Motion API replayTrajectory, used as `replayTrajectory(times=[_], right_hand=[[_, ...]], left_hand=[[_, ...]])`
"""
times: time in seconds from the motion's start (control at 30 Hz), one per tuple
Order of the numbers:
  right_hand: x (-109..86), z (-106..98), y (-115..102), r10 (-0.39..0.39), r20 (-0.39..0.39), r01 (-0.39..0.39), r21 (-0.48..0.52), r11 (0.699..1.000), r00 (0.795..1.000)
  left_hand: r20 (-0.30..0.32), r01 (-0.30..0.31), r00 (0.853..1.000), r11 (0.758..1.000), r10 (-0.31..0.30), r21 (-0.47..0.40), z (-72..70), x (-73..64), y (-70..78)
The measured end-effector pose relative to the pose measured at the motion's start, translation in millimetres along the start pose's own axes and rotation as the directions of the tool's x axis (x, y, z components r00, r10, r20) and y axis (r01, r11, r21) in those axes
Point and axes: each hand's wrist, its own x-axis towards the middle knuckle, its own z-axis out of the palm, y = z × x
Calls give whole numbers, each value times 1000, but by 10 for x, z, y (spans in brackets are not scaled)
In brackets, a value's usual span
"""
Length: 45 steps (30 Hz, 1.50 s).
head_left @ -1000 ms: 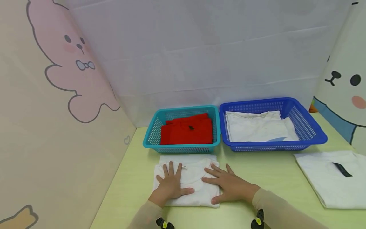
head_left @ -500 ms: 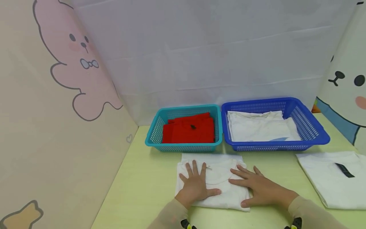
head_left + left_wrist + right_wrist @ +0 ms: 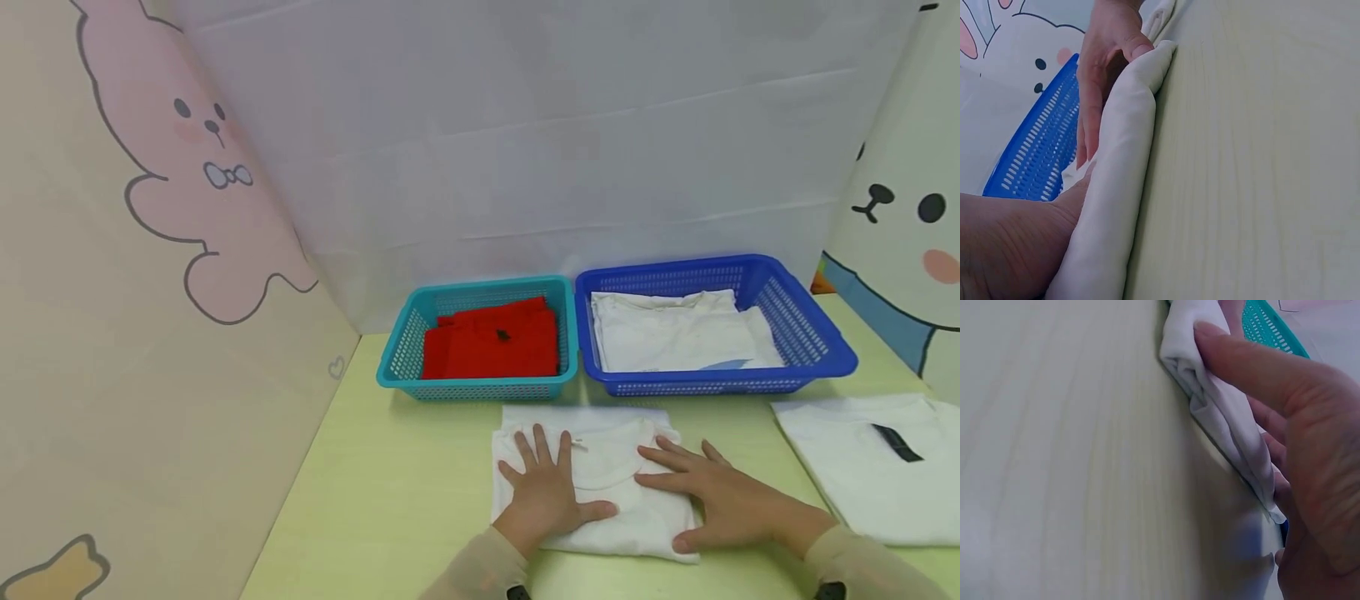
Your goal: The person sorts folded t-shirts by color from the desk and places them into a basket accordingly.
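A folded white T-shirt point(image 3: 600, 458) lies on the table in front of the baskets, its round neckline facing up. My left hand point(image 3: 543, 492) rests on its left part with fingers spread. The right hand point(image 3: 723, 496) lies over the shirt's right edge, fingers spread and fairly straight. In the right wrist view the thumb presses on the rolled side edge of the white T-shirt point(image 3: 1229, 412). The left wrist view shows the near fold of the T-shirt point(image 3: 1119, 156) as a thick roll, with the right hand point(image 3: 1107, 69) at its far end.
A teal basket point(image 3: 480, 390) holding folded red clothes point(image 3: 491, 346) stands at the back. Beside it is a blue basket point(image 3: 817, 333) with folded white clothes point(image 3: 675, 333). Another folded white shirt point(image 3: 900, 492) with a black label lies at the right on the pale table point(image 3: 375, 500).
Both hands have slid the folded white T-shirt to the right along the table, from below the teal basket toward the space before the blue one. The baskets stay put.
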Motion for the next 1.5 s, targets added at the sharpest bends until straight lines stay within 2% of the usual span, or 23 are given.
replayTrajectory(times=[0.23,0.33,0.43,0.53,0.6,0.7,0.83,0.93,1.0,1.07,1.1,1.17,1.23,1.27,1.3,1.37,1.43,1.47,1.5], right_hand=[[-20,-14,5,-9,-36,9,-2,1000,999],[-30,-22,-14,-7,-54,7,3,1000,999],[-36,-47,-51,26,-89,-27,-14,1000,996],[-13,-91,-82,79,-155,-87,-46,995,985],[9,-127,-88,111,-195,-124,-55,991,974],[23,-174,-83,164,-232,-178,-44,983,959],[19,-208,-85,251,-214,-263,-26,964,944],[25,-202,-112,300,-180,-306,-3,952,937],[46,-188,-130,313,-163,-313,29,949,936],[81,-180,-140,334,-134,-326,78,942,933],[102,-178,-141,351,-117,-338,117,934,929],[143,-171,-140,391,-80,-367,218,904,917],[180,-166,-132,444,-24,-408,349,843,896],[194,-162,-127,464,0,-423,408,809,886],[206,-160,-123,486,23,-441,459,772,874],[226,-152,-112,512,68,-460,549,698,856],[241,-136,-104,519,92,-459,613,643,850],[248,-126,-101,521,101,-455,643,616,847],[255,-111,-98,519,103,-448,662,601,849]], left_hand=[[-25,-18,1000,1000,18,-2,27,30,9],[-32,-57,998,998,55,-33,34,28,-49],[-40,-123,992,987,120,-106,-41,-11,-185],[-74,-188,981,967,178,-172,-183,-37,-386],[-98,-204,977,960,188,-191,-287,-44,-531],[-123,-189,978,960,167,-204,-369,-58,-756],[-114,-153,985,959,129,-237,-354,-100,-985],[-108,-163,984,951,139,-264,-299,-130,-1056],[-110,-183,981,936,157,-302,-269,-140,-1062],[-111,-196,980,910,166,-366,-240,-133,-1050],[-110,-195,980,893,164,-405,-232,-125,-1043],[-105,-186,983,845,153,-502,-218,-98,-1034],[-88,-154,988,772,127,-617,-202,-65,-1039],[-66,-124,992,719,109,-683,-192,-47,-1043],[-45,-97,994,656,95,-749,-182,-30,-1048],[2,-40,997,515,82,-857,-157,3,-1057],[47,11,995,384,86,-923,-126,31,-1060],[62,28,994,333,92,-942,-114,44,-1058],[63,30,993,306,99,-952,-103,53,-1054]])
